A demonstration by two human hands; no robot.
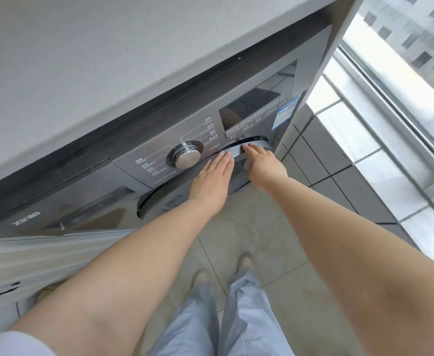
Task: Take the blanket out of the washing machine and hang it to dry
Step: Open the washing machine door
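Observation:
A dark grey front-loading washing machine [123, 160] stands under a grey countertop, seen from above. Its round door [174, 194] looks closed, with a chrome handle [252, 146] at the door's right edge. My left hand [212, 181] lies flat with straight fingers on the door, just below the chrome dial [187, 156]. My right hand [263, 163] reaches to the handle, its fingertips touching the chrome part. The blanket is not visible.
The grey countertop [82, 60] overhangs the machine. A window [403, 60] and tiled sill run along the right. A white cabinet panel [31, 258] sits at lower left. My feet stand on beige floor tiles [262, 227] in front of the machine.

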